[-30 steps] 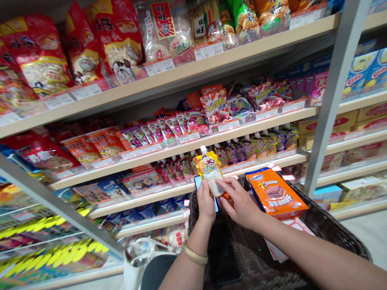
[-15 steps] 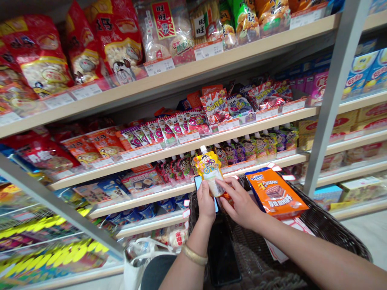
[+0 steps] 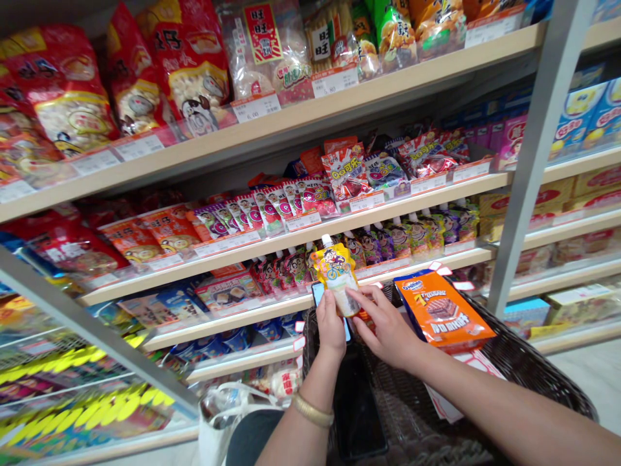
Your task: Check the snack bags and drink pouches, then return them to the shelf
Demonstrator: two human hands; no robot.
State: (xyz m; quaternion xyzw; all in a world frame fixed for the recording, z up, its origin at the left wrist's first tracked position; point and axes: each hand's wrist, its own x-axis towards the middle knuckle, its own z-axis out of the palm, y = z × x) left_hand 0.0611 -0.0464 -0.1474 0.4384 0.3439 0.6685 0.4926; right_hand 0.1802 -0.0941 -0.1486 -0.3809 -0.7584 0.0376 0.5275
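Observation:
My left hand [image 3: 330, 327] is closed around a phone [image 3: 317, 292] and the lower part of a yellow spouted drink pouch [image 3: 336, 270], held upright in front of the shelves. My right hand [image 3: 385, 327] pinches the pouch's lower right edge with its fingertips. Both hands hover over the front rim of a dark wicker basket [image 3: 514, 362]. An orange wafer packet [image 3: 439, 310] lies tilted in the basket just right of my right hand.
Wooden shelves [image 3: 369, 97] carry red snack bags [image 3: 63, 90], rows of spouted pouches [image 3: 402, 236] and price tags. A grey metal upright [image 3: 533, 149] stands at the right. A white bag [image 3: 218, 421] hangs below my left arm, and a dark object lies in the basket.

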